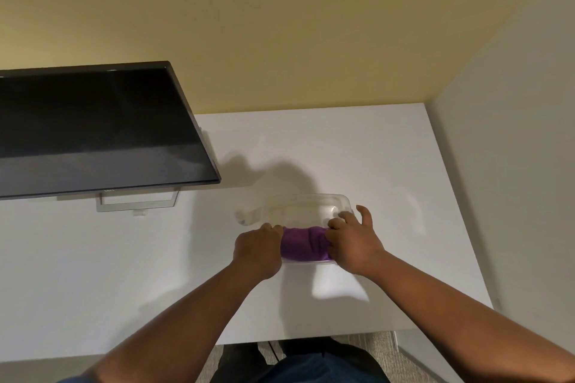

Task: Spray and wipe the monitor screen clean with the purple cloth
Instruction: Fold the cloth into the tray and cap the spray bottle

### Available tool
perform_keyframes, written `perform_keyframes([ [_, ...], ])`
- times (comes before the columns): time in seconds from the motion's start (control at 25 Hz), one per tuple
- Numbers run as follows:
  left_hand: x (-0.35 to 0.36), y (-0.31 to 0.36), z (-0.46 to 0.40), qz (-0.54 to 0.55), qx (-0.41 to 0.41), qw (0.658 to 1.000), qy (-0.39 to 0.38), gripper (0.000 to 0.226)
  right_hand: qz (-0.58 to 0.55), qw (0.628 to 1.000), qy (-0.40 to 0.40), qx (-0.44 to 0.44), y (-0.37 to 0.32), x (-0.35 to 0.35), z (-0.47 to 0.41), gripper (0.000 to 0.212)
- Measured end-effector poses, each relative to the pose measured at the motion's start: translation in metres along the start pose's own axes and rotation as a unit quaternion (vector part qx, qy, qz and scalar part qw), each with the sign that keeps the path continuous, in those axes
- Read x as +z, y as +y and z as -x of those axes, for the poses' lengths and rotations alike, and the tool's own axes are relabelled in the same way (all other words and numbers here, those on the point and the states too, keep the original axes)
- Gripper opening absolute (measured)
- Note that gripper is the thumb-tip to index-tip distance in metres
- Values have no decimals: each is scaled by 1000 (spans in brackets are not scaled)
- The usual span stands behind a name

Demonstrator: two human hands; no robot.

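Step in hand looks like fetching or stowing the cloth; can't tell which from one view.

Far left: flat black monitor screen (93, 127) w/ thin dark bezel stands on a silver stand on the white desk (124, 274), dark and switched off, faint streaks of glare, tilted twd the camera.

Centre: left hand (258, 250) is curled round the left end of the bunched purple cloth (303, 244), gripping it. Cloth sits in the near part of a clear plastic rectangular tub (311, 208), rumpled and soft.

Right hand (351, 239) pinches the cloth's right end, thumb and outer fingers over the tub rim.

A whitish spray bottle (245, 216), prob., lies just left of the tub; too blurred to be sure.

If fetching, next move calls for lifting the cloth clear w/o dragging the light tub, then picking up the spray.
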State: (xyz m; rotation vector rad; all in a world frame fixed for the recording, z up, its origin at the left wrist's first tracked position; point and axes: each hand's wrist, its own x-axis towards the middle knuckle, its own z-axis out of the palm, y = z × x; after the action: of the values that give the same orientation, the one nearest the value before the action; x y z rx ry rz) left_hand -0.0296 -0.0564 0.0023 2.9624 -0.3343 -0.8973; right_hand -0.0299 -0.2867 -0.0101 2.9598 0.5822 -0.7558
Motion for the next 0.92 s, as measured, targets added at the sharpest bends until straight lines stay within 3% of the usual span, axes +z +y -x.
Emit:
perform_keyframes([
  [0.12,0,4,3,-30,-9,999,22,44,35,999,14,-11,0,-5,0,43],
  [0.2,0,9,5,-66,14,995,76,41,34,999,38,-16,-6,-9,4,57],
  [0.28,1,15,5,-72,74,990,101,57,45,998,32,-34,-13,-11,10,62],
  [0.44,3,18,-3,-126,140,981,-45,83,118,987,-102,-35,-17,-11,15,89],
  [0.6,9,15,-12,-175,141,971,-81,71,174,975,-135,-40,-18,-13,7,82],
  [0.76,16,16,-12,-192,145,968,-72,71,190,973,-117,-52,-18,-6,3,72],
  [0.92,22,18,-11,-185,137,971,-60,74,149,984,-72,-67,-13,-5,2,43],
])
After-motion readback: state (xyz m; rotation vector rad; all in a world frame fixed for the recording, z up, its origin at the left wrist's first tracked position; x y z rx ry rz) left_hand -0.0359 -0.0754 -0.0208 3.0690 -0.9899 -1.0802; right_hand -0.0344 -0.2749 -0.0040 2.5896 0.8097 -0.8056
